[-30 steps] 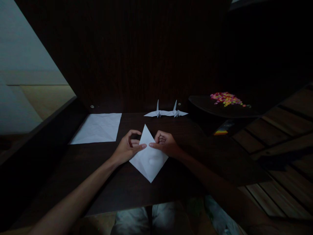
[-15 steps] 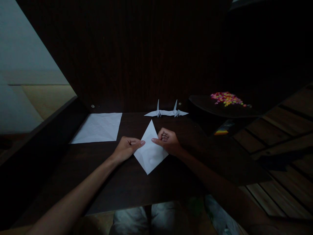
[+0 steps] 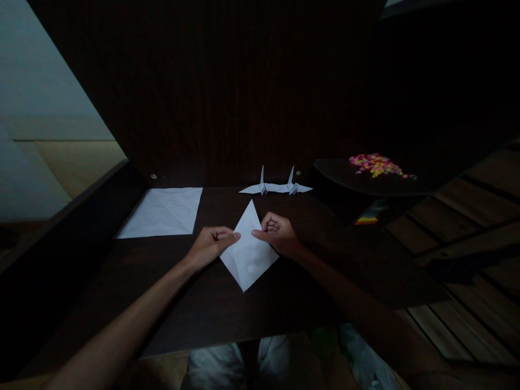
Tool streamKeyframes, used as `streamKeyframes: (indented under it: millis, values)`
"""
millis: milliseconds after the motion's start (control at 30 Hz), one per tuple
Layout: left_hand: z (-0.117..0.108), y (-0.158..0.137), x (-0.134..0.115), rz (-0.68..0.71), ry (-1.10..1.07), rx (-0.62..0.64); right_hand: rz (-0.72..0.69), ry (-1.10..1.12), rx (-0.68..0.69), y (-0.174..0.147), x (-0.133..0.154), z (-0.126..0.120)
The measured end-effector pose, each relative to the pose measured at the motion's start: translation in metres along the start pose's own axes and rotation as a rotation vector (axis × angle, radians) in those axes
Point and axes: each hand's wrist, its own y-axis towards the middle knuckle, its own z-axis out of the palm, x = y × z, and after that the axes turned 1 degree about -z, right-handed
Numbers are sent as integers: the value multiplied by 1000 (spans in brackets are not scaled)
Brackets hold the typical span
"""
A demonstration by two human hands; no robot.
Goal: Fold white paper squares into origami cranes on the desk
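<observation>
Between my hands is a white folded paper [image 3: 248, 260] in a kite shape, one point facing away from me and one toward me. My left hand [image 3: 213, 242] pinches its left edge, thumb on top. On the opposite edge, my right hand [image 3: 278, 233] grips it with the thumb on top and the fingers curled; what those fingers do behind the sheet is hidden. Just beyond the paper stand two white origami cranes [image 3: 276, 188], wingtips meeting or overlapping. A creased white paper sheet [image 3: 162, 212] lies flat to the left.
A dark wooden desk [image 3: 195, 319] carries all this, with a raised side board [image 3: 73, 216] at left and a tall back panel [image 3: 244, 97]. At right, a rounded shelf [image 3: 337, 173] holds a pile of small pink and yellow pieces [image 3: 376, 163]. Below it is a rainbow-striped item [image 3: 366, 220].
Almost nothing differs. The kite-shaped paper's near point has shifted very slightly toward me, and both hands keep their hold.
</observation>
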Motion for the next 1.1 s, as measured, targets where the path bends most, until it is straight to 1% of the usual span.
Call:
streamKeyframes:
  millis: [167, 433, 600, 733, 867, 967, 1033, 1100]
  values:
    - [1, -2, -1, -61, -106, 125, 13, 0, 39, -2, -1, 2]
    - [3, -2, 0, -112, -183, 120, 33, -16, 46, -3, 3, 3]
    - [7, -4, -3, -148, -251, 172, 43, 19, 74, -3, 1, 4]
    - [7, -4, -1, -130, -247, 122, 128, 100, 89, -1, 1, 4]
    - [5, -2, 0, -85, -271, 38, 222, 208, 170, 0, 0, 0]
    - [3, -1, -1, -65, -310, -25, 238, 206, 211, 0, -1, -1]
    - [3, -1, -2, -60, -339, -35, 228, 177, 194, 0, -2, -1]
    - [2, 0, -1, -60, -365, -17, 213, 151, 161, -1, -2, -1]
